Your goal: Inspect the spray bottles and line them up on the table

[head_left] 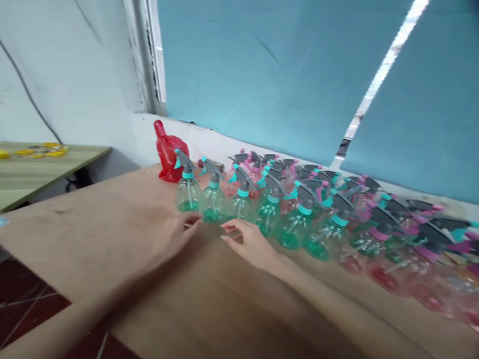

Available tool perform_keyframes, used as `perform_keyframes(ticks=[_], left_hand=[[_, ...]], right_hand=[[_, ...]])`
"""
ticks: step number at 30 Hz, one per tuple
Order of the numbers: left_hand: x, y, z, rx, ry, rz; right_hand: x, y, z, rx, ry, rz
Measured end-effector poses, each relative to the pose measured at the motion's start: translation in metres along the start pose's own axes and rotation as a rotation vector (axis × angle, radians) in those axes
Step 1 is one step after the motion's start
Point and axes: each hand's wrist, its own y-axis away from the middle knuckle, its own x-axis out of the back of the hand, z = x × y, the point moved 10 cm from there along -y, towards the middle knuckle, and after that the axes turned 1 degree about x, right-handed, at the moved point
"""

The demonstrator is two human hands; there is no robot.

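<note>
My left hand [181, 231] is just in front of the leftmost green spray bottle [187, 192], its fingers loosely bent and apart, holding nothing I can see. Whether its fingertips touch the bottle I cannot tell. My right hand [250, 242] hovers before the third green spray bottle [239, 203], thumb and fingers parted around nothing. Between the two hands, a bit farther back, stands another green spray bottle [212, 198]. All these bottles are upright, with grey trigger heads and turquoise collars. The front row goes on rightward with more green ones, then pink spray bottles [382, 258].
Brown boards cover the table [116, 217]. A red plastic bag [170, 151] sits at its far left corner, and several more spray bottles crowd behind the front row. On the left, a second table [35, 172] carries yellow pieces [47, 151]. A blue covering [286, 71] hangs behind.
</note>
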Motion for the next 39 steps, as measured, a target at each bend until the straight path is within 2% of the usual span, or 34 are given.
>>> perform_keyframes(ticks=[3, 6, 8, 12, 18, 23, 32, 39], left_hand=[[0.036, -0.011, -0.032, 0.103, -0.012, 0.168], [0.055, -0.019, -0.049, 0.156, -0.02, 0.289], [0.057, -0.025, -0.052, 0.161, -0.015, 0.319], [0.048, -0.041, -0.045, 0.122, -0.009, 0.303], [0.04, -0.062, -0.035, 0.043, -0.017, 0.308], [0.041, -0.066, -0.032, 0.005, -0.039, 0.323], [0.044, -0.055, -0.04, 0.044, -0.05, 0.28], [0.049, -0.036, -0.045, 0.075, -0.048, 0.27]], right_hand=[[-0.029, -0.028, 0.0, -0.027, -0.067, -0.028], [-0.053, -0.052, 0.004, -0.078, -0.125, -0.053], [-0.067, -0.064, 0.008, -0.115, -0.153, -0.065], [-0.083, -0.077, 0.019, -0.17, -0.182, -0.074], [-0.085, -0.082, 0.03, -0.216, -0.196, -0.062], [-0.084, -0.082, 0.032, -0.234, -0.216, -0.066], [-0.085, -0.068, 0.046, -0.244, -0.413, -0.129], [-0.079, -0.057, 0.044, -0.236, -0.546, -0.211]])
